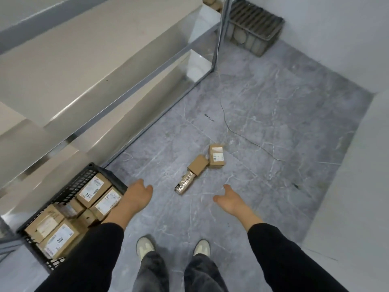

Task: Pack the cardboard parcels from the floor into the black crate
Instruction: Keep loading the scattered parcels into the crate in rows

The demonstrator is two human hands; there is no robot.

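Three parcels lie together on the grey floor ahead of me: a labelled cardboard box (216,156), a plain cardboard box (197,166) touching it, and a foil-wrapped package (185,184) poking out from under the plain one. The black crate (69,186) stands at my lower left beside the shelving, holding several labelled cardboard parcels (93,189). My left hand (137,194) hangs empty with relaxed fingers just right of the crate. My right hand (230,199) is also empty and relaxed, to the right of the foil package. Neither hand touches a parcel.
Grey metal shelving (117,81) runs along the left. A thin cable (231,127) trails across the floor beyond the parcels. A dark basket (255,24) sits in the far corner. White walls close in on the right. My shoes (145,247) stand on the marble-pattern floor.
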